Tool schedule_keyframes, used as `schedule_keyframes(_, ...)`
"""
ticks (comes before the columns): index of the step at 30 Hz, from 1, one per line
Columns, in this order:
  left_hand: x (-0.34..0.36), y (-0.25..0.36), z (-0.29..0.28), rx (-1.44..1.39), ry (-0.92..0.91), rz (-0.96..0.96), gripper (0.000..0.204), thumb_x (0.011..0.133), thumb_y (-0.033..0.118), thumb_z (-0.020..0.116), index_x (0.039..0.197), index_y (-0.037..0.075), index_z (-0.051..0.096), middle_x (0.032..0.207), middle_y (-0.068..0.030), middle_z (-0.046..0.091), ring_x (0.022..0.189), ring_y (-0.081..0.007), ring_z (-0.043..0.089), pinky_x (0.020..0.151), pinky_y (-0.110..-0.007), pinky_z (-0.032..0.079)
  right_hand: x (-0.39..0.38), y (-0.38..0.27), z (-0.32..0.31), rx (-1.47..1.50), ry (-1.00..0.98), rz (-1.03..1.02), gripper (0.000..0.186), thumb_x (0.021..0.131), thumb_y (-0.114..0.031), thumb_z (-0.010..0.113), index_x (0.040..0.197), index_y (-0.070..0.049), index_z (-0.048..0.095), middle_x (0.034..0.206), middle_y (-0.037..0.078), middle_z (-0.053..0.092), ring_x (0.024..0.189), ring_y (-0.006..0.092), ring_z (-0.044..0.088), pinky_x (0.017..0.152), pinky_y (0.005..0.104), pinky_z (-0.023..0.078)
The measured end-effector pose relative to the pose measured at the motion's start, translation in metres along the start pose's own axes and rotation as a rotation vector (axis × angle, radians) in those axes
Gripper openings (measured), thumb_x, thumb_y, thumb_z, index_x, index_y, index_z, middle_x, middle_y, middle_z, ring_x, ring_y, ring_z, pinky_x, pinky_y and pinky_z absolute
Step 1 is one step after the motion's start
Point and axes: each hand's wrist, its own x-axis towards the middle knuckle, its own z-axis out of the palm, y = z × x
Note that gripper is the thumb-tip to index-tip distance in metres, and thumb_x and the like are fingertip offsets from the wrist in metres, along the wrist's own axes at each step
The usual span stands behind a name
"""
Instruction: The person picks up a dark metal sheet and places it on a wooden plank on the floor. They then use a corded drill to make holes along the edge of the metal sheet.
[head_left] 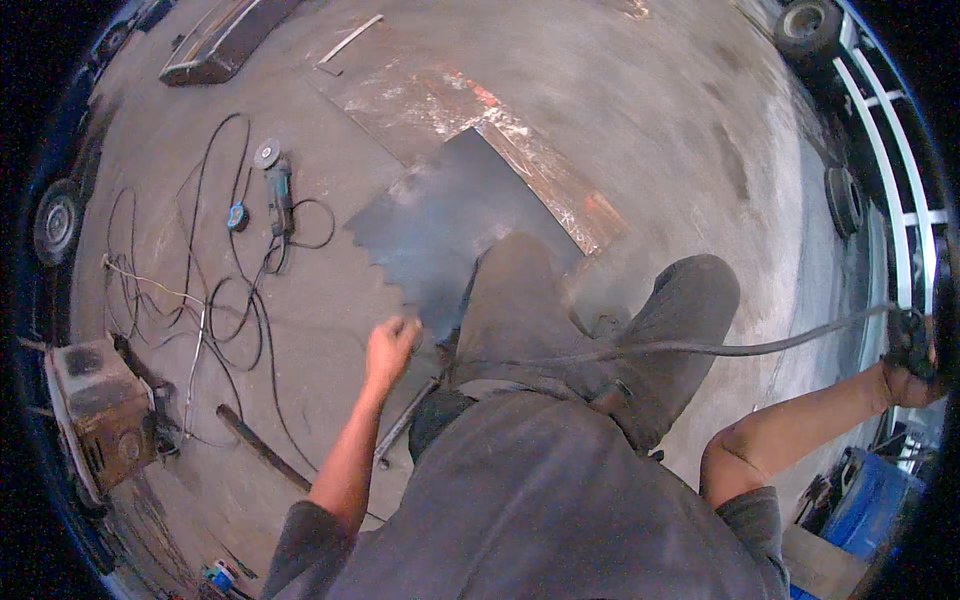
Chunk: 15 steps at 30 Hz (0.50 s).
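The left hand (388, 345) is curled loosely at the jagged edge of the dark metal sheet (450, 225), which lies on the floor (650, 120) at about 12 o'clock from the person's knees; if the fingers pinch the edge, I cannot tell. The right hand (912, 372), far out at 3 o'clock, is closed around a black cable (700, 348) that runs across the knees, and at 10 o'clock an angle grinder (277, 185) lies among loose wires (215, 300), with a rusty box machine (100, 405) at 8 o'clock
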Motion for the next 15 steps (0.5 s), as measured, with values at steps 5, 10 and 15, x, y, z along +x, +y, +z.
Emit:
schedule_keyframes(5, 0.141, 0.06, 0.027, 0.073, 0.129, 0.163, 0.048, 0.093, 0.042, 0.059, 0.088, -0.005, 0.063, 0.084, -0.0259, 0.066, 0.08, -0.0435, 0.061, 0.076, -0.048, 0.047, -0.022, 0.011, -0.052, -0.662, 0.903, 0.093, 0.045, 0.097, -0.034, 0.054, 0.122, 0.003, 0.06, 0.12, 0.018, 0.062, 0.093, 0.0264, 0.055, 0.087, 0.04, 0.043)
schedule_keyframes(10, 0.213, 0.088, 0.048, 0.33, 0.068, 0.255, 0.048, 0.09, 0.043, 0.06, 0.092, -0.004, 0.068, 0.091, -0.0233, 0.071, 0.094, -0.0418, 0.066, 0.085, -0.045, 0.052, 0.011, 0.109, 0.004, -0.847, 0.554, 0.726, 0.036, 0.096, -0.038, 0.063, 0.107, -0.003, 0.064, 0.093, 0.004, 0.067, 0.071, 0.0099, 0.057, 0.064, 0.0234, 0.046)
schedule_keyframes(15, 0.231, 0.122, 0.038, 0.882, -0.533, 0.051, 0.032, 0.083, 0.025, 0.065, 0.104, 0.002, 0.071, 0.112, -0.0211, 0.07, 0.106, -0.0379, 0.066, 0.09, -0.048, 0.053, -0.031, 0.167, 0.038, -1.038, 0.506, 0.912, 0.025, 0.086, -0.026, 0.073, 0.096, -0.005, 0.065, 0.069, 0.003, 0.062, 0.053, 0.0118, 0.056, 0.048, 0.0278, 0.044)
